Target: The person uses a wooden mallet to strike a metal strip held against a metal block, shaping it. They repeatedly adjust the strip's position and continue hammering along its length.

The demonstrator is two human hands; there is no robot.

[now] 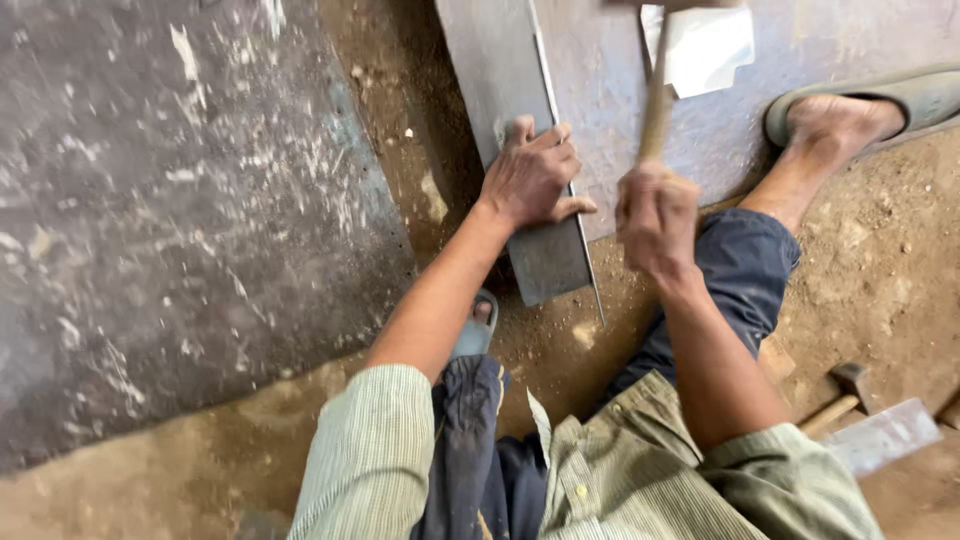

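Sheet-metal strip, grey and flat with a straight, thin right edge, lies on the bare earth floor, running from the top of the view down toward the person's knees; its lower end is cut square. Left hand lies flat on the strip's lower half, fingers spread across its width and thumb hooked over the right edge, pressing rather than clasping. Right hand is closed in a fist around a wooden handle that rises upright toward the top edge; the tool's head is out of view, and motion blur softens both hand and handle.

Floor is packed brown dirt, loose and pebbled. A larger grey metal sheet lies under and to the right of the strip, with a pale square offcut resting on it. A broad dark slab, scuffed with white marks, fills the left side. A sandalled foot rests on the larger sheet's right part. A second hammer with a wooden handle lies on the dirt at lower right, beside a shiny metal piece.
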